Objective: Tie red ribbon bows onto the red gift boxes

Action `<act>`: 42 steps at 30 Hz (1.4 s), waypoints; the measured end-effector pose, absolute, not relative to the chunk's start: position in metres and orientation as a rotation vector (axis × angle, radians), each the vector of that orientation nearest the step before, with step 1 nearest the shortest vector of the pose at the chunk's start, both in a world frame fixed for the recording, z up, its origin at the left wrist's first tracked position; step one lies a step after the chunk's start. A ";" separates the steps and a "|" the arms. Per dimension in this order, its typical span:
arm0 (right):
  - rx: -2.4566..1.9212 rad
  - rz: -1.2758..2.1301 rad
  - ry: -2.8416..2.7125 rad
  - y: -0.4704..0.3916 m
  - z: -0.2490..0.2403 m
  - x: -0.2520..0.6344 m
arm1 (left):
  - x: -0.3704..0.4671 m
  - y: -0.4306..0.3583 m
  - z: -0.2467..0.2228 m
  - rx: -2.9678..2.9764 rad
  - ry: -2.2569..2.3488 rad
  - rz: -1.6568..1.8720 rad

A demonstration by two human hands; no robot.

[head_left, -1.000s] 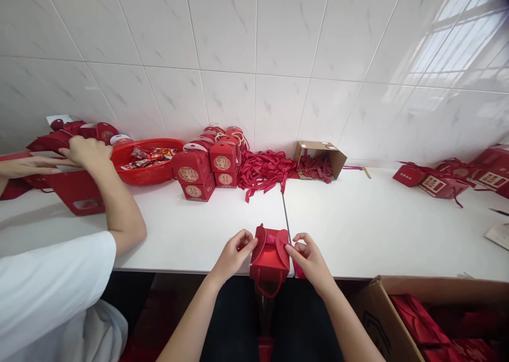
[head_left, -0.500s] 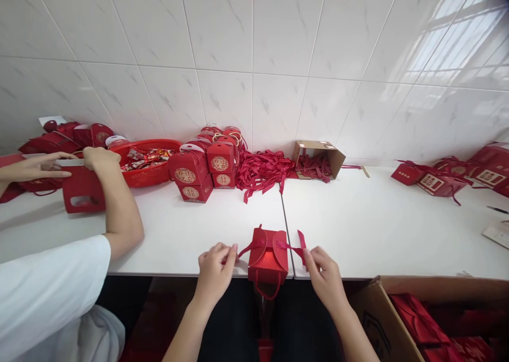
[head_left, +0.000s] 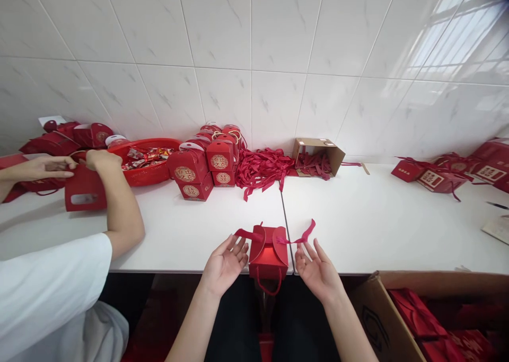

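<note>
A small red gift box (head_left: 269, 269) with a cord handle stands at the table's front edge, its rounded flaps folded over the top. Dark pink ribbon (head_left: 305, 237) threads through it, with one loose end out to each side. My left hand (head_left: 226, 264) is palm up beside the box, fingers apart, and the left ribbon end passes by its fingertips. On the other side my right hand (head_left: 318, 272) lies palm up with spread fingers, just below the right ribbon end. Whether the fingertips touch the ribbon is hard to see.
Stacked red boxes (head_left: 194, 179), a pile of ribbons (head_left: 262, 168) and a small carton (head_left: 338, 160) stand along the wall. A co-worker's arm (head_left: 123, 203) at left handles a red box (head_left: 85, 190) near a candy basket (head_left: 147, 176). A cardboard box (head_left: 369, 309) is at lower right.
Both hands have loosened from the ribbon ends, turned palm up and moved closer to the box. The ribbon ends now sit higher, the right one curling upward.
</note>
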State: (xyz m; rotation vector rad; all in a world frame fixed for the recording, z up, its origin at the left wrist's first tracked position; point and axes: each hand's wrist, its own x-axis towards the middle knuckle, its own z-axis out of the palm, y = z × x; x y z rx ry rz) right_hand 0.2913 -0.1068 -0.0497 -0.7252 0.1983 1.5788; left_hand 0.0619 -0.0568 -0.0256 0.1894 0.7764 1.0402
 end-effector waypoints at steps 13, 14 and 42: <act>-0.671 1.180 -0.072 -0.090 -0.016 0.308 | 0.053 -0.044 0.008 0.481 0.892 1.578; -0.673 1.141 -0.118 -0.089 -0.008 0.310 | 0.052 -0.043 0.015 0.546 0.893 1.610; -0.780 0.647 -1.043 -0.076 0.092 0.280 | 0.095 -0.035 0.106 1.658 0.929 1.598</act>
